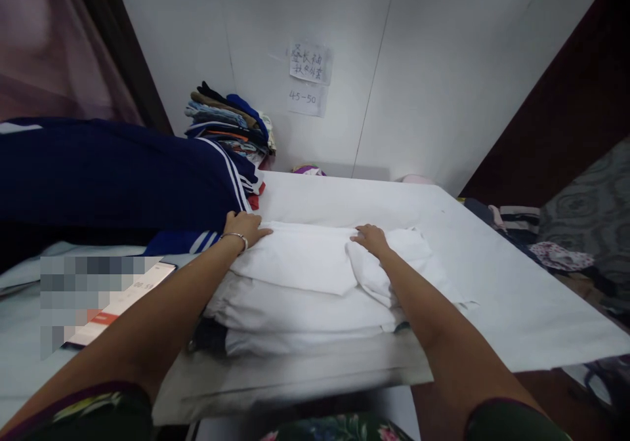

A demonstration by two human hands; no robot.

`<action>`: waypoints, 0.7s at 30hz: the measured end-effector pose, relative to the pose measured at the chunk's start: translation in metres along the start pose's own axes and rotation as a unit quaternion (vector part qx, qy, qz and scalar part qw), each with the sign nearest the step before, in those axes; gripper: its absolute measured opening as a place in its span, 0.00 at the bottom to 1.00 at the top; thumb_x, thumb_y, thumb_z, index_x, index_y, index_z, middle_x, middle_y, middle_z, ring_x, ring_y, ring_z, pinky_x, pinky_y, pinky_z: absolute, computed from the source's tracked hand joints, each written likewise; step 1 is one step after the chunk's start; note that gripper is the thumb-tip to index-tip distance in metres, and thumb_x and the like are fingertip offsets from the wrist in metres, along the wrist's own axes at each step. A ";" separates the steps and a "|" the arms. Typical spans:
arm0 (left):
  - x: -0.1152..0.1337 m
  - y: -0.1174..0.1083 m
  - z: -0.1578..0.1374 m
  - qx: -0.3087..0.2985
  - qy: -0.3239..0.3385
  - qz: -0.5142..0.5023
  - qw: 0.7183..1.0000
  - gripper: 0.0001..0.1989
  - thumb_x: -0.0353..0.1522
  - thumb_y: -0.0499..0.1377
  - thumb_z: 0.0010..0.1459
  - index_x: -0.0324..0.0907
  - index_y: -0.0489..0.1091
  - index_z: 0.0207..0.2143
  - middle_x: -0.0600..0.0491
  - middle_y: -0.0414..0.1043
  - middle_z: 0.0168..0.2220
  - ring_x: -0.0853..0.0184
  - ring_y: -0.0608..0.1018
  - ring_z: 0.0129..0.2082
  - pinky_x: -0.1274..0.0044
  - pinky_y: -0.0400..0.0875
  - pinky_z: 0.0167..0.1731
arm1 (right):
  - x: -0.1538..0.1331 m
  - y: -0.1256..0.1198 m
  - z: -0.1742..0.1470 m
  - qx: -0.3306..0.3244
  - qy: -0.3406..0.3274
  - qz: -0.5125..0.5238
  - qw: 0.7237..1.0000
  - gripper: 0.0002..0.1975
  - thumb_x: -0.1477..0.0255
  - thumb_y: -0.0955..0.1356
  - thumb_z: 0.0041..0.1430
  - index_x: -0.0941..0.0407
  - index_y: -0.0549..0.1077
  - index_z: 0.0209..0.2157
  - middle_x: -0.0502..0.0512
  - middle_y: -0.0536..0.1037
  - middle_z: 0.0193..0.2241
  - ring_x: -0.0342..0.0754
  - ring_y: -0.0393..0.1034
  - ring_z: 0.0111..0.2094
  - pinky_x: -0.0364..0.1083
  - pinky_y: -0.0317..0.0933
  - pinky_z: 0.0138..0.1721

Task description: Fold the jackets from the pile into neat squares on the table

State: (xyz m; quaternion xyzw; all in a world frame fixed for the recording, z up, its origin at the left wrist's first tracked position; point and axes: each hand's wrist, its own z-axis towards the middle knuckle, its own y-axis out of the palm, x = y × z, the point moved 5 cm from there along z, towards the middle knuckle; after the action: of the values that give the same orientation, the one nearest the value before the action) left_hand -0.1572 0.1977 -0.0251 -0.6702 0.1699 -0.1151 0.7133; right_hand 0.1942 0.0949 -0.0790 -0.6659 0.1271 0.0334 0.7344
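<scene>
A white garment (305, 257), partly folded, lies on top of a stack of white and pale folded clothes (305, 310) before me. My left hand (246, 229), with a bracelet on its wrist, is closed on the garment's far left corner, thumb along the cloth. At the far edge to the right, my right hand (373, 239) is closed on the fabric, its fingers pointing left. Beside it, a loose part of the garment is bunched and creased, spreading right over the table. The undersides of both hands are hidden.
The stack rests on a white table (482, 296). Navy clothing with white stripes (123, 172) is heaped at left, near a phone (132, 293). A tall pile of folded clothes (229, 126) stands by the wall, below paper signs (310, 63). More clothes (561, 254) lie beyond the right edge.
</scene>
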 end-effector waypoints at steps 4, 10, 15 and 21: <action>0.012 -0.018 -0.010 0.066 -0.015 -0.027 0.997 0.24 0.48 0.51 0.57 0.42 0.70 0.47 0.40 0.71 0.52 0.51 0.68 0.53 0.57 0.52 0.53 | 0.001 0.001 -0.001 0.008 0.002 0.034 0.999 0.23 0.58 0.65 0.60 0.54 0.70 0.52 0.60 0.73 0.49 0.55 0.65 0.52 0.52 0.51 0.55; 0.072 0.003 -0.049 0.052 0.128 -0.050 0.989 0.32 0.49 0.45 0.60 0.41 0.59 0.60 0.44 0.53 0.65 0.55 0.54 0.65 0.56 0.43 0.60 | -0.002 -0.007 -0.005 0.026 0.010 0.126 0.992 0.21 0.61 0.66 0.59 0.56 0.71 0.52 0.59 0.75 0.49 0.54 0.66 0.53 0.53 0.52 0.57; 0.078 0.038 -0.050 -0.040 0.117 -0.020 0.992 0.33 0.50 0.42 0.60 0.42 0.58 0.62 0.47 0.47 0.67 0.56 0.48 0.67 0.55 0.37 0.62 | 0.000 -0.044 -0.023 0.063 0.018 0.219 0.974 0.26 0.56 0.55 0.65 0.53 0.66 0.57 0.56 0.69 0.57 0.50 0.64 0.56 0.50 0.57 0.56; 0.075 0.038 -0.047 -0.016 0.126 -0.026 0.992 0.32 0.49 0.44 0.59 0.44 0.61 0.60 0.47 0.50 0.66 0.55 0.50 0.66 0.54 0.38 0.62 | -0.028 -0.038 -0.079 -0.014 -0.104 0.138 0.985 0.31 0.50 0.59 0.61 0.47 0.59 0.61 0.53 0.54 0.65 0.56 0.41 0.66 0.63 0.36 0.63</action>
State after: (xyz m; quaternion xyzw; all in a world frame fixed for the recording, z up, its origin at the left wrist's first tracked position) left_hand -0.1096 0.1285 -0.0716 -0.6656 0.2427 -0.2144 0.6723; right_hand 0.1640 0.0166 -0.0417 -0.6454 0.1404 0.2049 0.7223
